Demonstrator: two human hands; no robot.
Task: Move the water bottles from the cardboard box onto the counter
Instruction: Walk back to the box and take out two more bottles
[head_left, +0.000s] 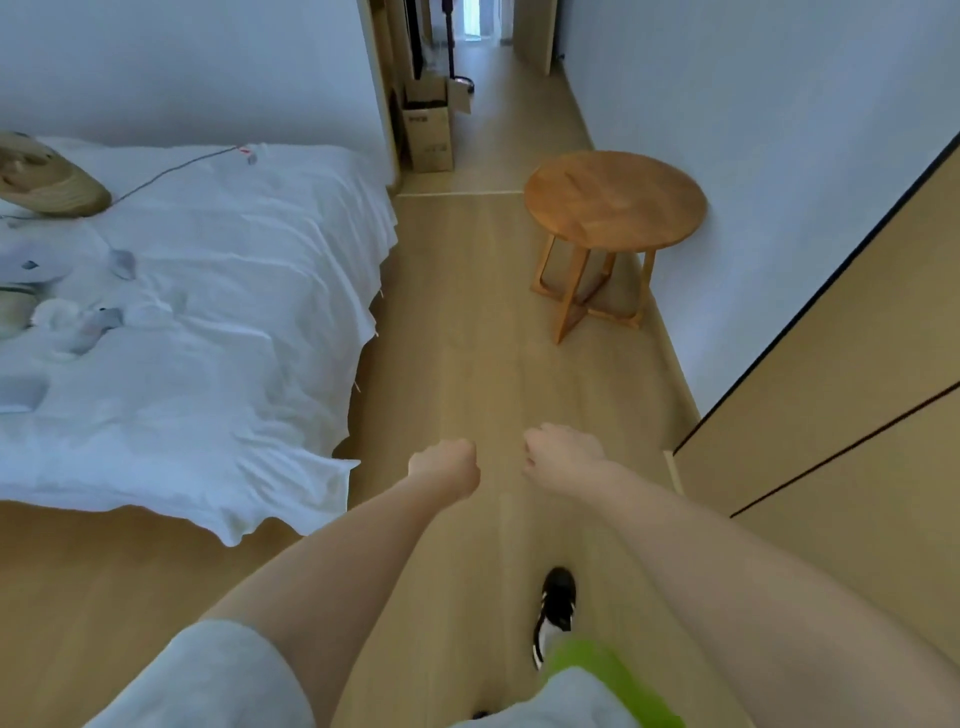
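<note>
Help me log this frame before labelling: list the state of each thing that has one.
Left hand: fingers curled, holding nothing.
Right hand: fingers curled, holding nothing.
Brown cardboard box: upright, top flaps open.
Round wooden side table: upright, top bare.
White bed sheet: rumpled.

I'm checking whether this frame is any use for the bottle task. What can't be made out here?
Head view only:
- Cardboard box: far down the hallway and small; its contents and any water bottles are not visible.
- Counter: not in view.
- Left hand and right hand: fingers curled away from the camera; both appear empty.
- Items on the bed: blurred and cut by the left edge.
</note>
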